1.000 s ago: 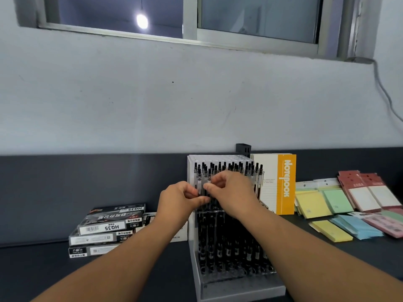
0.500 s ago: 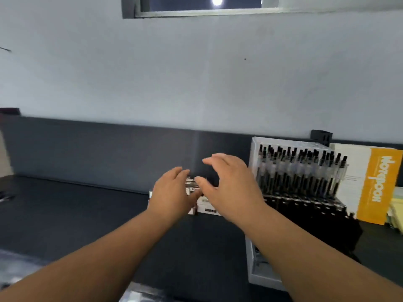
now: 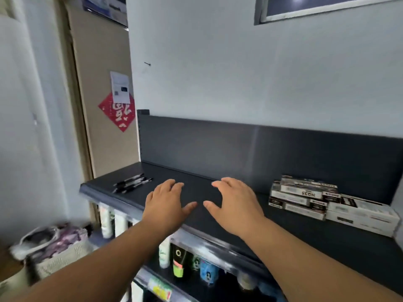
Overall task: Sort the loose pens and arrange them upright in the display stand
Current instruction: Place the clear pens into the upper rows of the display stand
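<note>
Pens (image 3: pixel 133 183) were lying flat in a small loose bunch near the left end of the dark shelf (image 3: pixel 196 186), roughly parallel and angled across the corner. They were slim with black grips and paler barrels, though too blurry to count. The shelf top looked like matte, smooth charcoal metal with a rounded front lip. At the right end sat flat rectangular cardboard boxes (image 3: pixel 303 194), black and white, stacked a few high.

Both hands were out over the middle of the shelf, palms down and holding nothing. The left hand (image 3: pixel 165 203) had relaxed, spread fingers and sat well right of the pens. The right hand (image 3: pixel 235 205) was also loose, with slightly arched fingers. Their thumbs pointed at each other, near but apart. Couldn't tell if the palms touched the surface.
</note>
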`<action>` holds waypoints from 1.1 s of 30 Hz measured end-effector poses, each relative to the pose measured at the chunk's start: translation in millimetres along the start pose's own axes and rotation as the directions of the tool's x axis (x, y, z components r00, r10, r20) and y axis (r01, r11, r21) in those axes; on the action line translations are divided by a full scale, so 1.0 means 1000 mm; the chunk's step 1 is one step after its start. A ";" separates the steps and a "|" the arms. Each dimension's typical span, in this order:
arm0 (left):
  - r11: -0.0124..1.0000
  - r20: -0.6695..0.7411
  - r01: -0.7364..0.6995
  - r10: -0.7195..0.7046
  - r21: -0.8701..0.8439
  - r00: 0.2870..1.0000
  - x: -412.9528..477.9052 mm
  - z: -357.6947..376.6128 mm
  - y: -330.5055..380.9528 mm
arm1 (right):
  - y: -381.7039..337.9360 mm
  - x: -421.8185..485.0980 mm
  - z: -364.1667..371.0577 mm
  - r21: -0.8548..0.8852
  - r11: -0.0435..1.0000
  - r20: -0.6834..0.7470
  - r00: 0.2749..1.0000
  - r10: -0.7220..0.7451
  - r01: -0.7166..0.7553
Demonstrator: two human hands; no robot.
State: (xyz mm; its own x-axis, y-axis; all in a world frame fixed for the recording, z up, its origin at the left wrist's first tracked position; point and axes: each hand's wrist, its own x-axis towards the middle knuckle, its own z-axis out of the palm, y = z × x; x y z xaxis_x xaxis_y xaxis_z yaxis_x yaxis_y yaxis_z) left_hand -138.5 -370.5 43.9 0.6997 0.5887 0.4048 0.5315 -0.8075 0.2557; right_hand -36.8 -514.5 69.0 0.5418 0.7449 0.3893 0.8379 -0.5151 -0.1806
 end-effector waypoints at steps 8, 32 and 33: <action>0.990 0.021 0.144 -0.144 0.011 0.989 0.028 -0.029 -0.171 | -0.131 0.072 0.085 0.157 0.988 0.084 0.996 -0.014 0.001; 0.981 0.459 0.177 -0.122 -0.079 0.880 0.219 0.067 -0.283 | -0.157 0.268 0.229 0.154 0.950 0.337 0.918 0.210 -0.273; 0.987 0.464 0.149 -0.101 -0.068 0.880 0.223 0.070 -0.284 | -0.159 0.270 0.231 0.140 0.948 0.329 0.916 0.229 -0.287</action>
State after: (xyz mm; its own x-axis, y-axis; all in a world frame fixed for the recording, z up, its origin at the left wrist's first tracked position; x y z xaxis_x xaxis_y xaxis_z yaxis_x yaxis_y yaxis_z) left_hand -99.6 -7.6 0.3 0.7837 0.6164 -0.0765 0.5960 -0.7115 0.3722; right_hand -8.7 -133.7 -5.8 0.7101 0.7039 0.0178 0.6474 -0.6428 -0.4095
